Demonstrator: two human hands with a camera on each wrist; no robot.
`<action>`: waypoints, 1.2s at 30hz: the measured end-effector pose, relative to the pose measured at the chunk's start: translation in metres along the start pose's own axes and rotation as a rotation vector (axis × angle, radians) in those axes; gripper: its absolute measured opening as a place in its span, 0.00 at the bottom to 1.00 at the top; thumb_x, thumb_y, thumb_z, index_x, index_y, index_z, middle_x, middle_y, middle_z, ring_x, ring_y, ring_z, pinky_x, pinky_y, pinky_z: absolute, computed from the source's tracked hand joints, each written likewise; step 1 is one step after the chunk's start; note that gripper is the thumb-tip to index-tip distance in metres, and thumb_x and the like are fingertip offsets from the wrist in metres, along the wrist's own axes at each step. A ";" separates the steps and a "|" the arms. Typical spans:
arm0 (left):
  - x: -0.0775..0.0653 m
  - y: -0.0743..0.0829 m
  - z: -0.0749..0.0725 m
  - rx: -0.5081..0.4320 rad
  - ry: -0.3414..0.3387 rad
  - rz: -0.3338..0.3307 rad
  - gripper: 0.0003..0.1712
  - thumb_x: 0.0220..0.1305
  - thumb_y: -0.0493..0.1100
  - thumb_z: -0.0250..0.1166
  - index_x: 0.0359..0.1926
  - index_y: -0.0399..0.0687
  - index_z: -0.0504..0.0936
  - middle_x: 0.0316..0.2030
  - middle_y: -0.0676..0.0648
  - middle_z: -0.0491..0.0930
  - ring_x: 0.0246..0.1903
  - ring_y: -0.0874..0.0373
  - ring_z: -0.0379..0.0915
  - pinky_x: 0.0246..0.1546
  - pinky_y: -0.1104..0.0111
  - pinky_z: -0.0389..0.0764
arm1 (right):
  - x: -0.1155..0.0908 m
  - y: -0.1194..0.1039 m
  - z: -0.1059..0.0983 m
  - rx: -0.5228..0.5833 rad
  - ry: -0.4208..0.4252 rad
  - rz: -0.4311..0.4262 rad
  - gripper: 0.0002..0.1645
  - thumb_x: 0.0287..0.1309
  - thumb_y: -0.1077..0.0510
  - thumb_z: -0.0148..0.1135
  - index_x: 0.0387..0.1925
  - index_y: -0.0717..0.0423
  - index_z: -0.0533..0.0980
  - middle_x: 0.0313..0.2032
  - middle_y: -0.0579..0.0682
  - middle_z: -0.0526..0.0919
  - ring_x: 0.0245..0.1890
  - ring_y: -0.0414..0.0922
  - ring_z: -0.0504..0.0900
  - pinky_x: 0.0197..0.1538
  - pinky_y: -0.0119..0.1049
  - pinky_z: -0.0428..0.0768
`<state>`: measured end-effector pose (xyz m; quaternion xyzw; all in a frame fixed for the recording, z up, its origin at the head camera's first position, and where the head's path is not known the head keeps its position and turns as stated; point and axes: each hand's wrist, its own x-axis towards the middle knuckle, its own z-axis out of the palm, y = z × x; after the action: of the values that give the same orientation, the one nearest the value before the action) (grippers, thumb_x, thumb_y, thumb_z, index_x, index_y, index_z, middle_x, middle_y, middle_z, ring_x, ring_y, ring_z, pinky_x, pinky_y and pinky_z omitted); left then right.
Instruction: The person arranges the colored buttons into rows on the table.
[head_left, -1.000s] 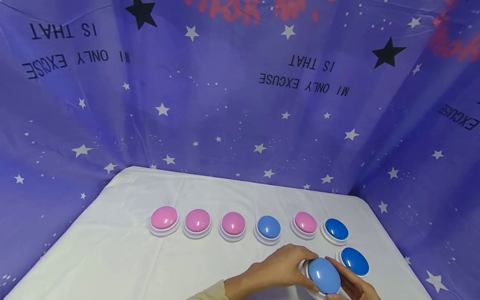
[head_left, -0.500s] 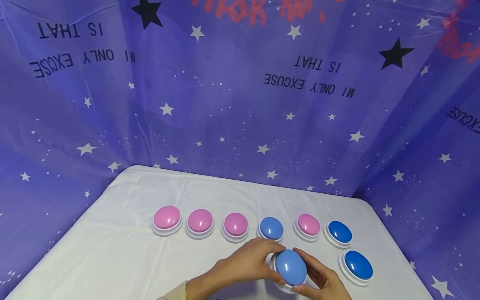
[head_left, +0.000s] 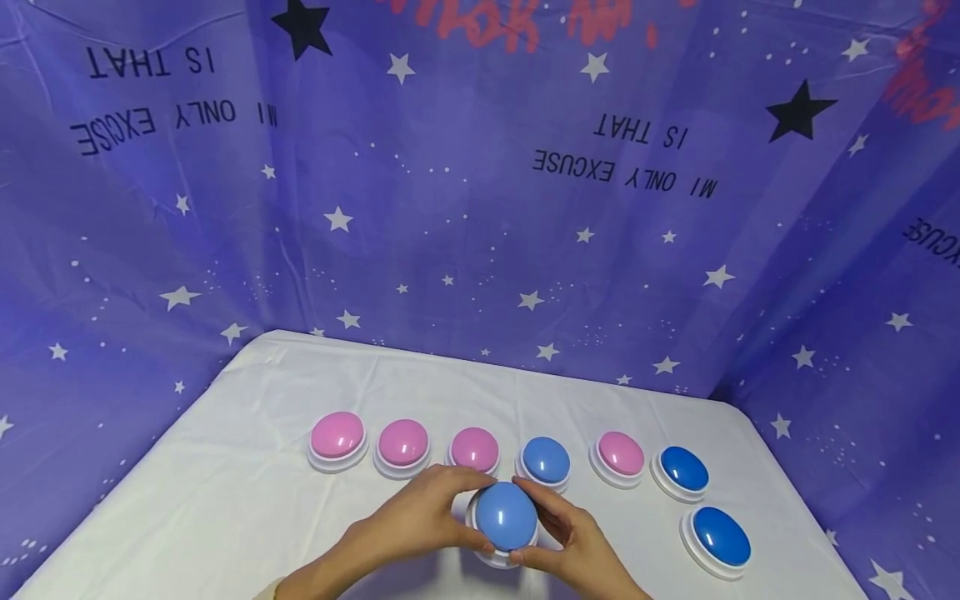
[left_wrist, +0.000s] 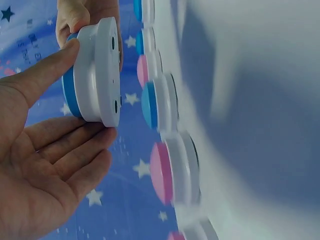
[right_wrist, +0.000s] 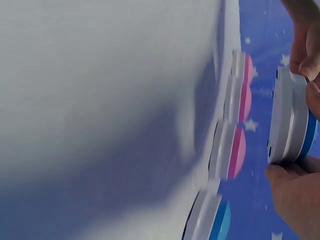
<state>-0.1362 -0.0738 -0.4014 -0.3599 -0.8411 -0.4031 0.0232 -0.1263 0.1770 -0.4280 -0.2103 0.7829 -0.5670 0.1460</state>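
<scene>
A round push button (head_left: 506,517) with a light blue dome and white base is held between both hands, raised off the table. On its left side, my left hand (head_left: 420,512) grips it with thumb and fingers. My right hand (head_left: 573,542) pinches the other side. Screw holes show on the underside of the white base (left_wrist: 112,75) in the left wrist view. Just behind it stand a pink button (head_left: 475,448), partly covered by the left hand, and another light blue button (head_left: 546,460). The right wrist view shows the held button (right_wrist: 290,117) edge-on, apart from the cloth.
Two pink buttons (head_left: 403,442) (head_left: 337,435) continue the row leftward. To the right are a pink button (head_left: 621,452) and two darker blue buttons (head_left: 684,468) (head_left: 722,536), one nearer the front. White cloth (head_left: 247,467) covers the table; purple star-printed curtains (head_left: 450,208) enclose it.
Both hands have carried the light blue button leftward, from beside the front darker blue button to in front of the third pink one. The view has shifted slightly; the other buttons stay in place.
</scene>
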 end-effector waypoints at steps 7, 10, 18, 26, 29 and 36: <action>-0.029 -0.013 -0.024 -0.027 0.064 -0.058 0.35 0.44 0.49 0.82 0.57 0.53 0.82 0.49 0.63 0.82 0.51 0.65 0.76 0.55 0.61 0.76 | 0.028 -0.004 0.030 0.086 -0.043 -0.123 0.47 0.49 0.59 0.77 0.71 0.52 0.66 0.68 0.54 0.69 0.68 0.45 0.65 0.65 0.29 0.63; -0.043 -0.019 -0.034 -0.031 0.088 -0.111 0.34 0.46 0.53 0.80 0.57 0.54 0.83 0.50 0.64 0.81 0.52 0.63 0.76 0.56 0.57 0.75 | 0.040 -0.007 0.044 0.101 -0.063 -0.174 0.46 0.49 0.60 0.77 0.70 0.51 0.67 0.67 0.55 0.70 0.68 0.47 0.66 0.66 0.31 0.63; -0.084 -0.039 -0.061 0.016 0.146 -0.101 0.36 0.49 0.59 0.76 0.59 0.54 0.81 0.53 0.60 0.81 0.53 0.60 0.77 0.55 0.62 0.75 | 0.071 -0.012 0.090 0.122 -0.114 -0.268 0.47 0.48 0.63 0.78 0.69 0.59 0.67 0.66 0.56 0.71 0.67 0.46 0.68 0.66 0.32 0.64; -0.122 -0.065 -0.083 -0.030 0.119 -0.110 0.36 0.50 0.56 0.76 0.58 0.48 0.81 0.53 0.52 0.82 0.56 0.62 0.74 0.53 0.73 0.74 | 0.089 -0.019 0.136 0.033 -0.091 -0.310 0.45 0.46 0.62 0.79 0.66 0.61 0.69 0.62 0.50 0.76 0.63 0.42 0.71 0.63 0.32 0.67; -0.135 -0.074 -0.089 -0.060 0.100 -0.128 0.37 0.50 0.55 0.77 0.60 0.45 0.80 0.54 0.50 0.82 0.57 0.66 0.72 0.51 0.76 0.73 | 0.094 -0.023 0.150 0.020 -0.090 -0.298 0.45 0.44 0.63 0.80 0.65 0.63 0.70 0.61 0.48 0.76 0.62 0.40 0.72 0.62 0.30 0.68; -0.152 -0.092 -0.101 -0.084 0.065 -0.107 0.35 0.53 0.48 0.76 0.61 0.42 0.78 0.56 0.48 0.81 0.58 0.69 0.70 0.50 0.78 0.72 | 0.101 -0.030 0.172 -0.039 -0.052 -0.305 0.45 0.42 0.63 0.81 0.64 0.64 0.71 0.59 0.46 0.77 0.60 0.38 0.74 0.60 0.29 0.70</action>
<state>-0.1064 -0.2717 -0.4443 -0.3019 -0.8404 -0.4499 0.0138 -0.1293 -0.0229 -0.4529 -0.3444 0.7486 -0.5616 0.0743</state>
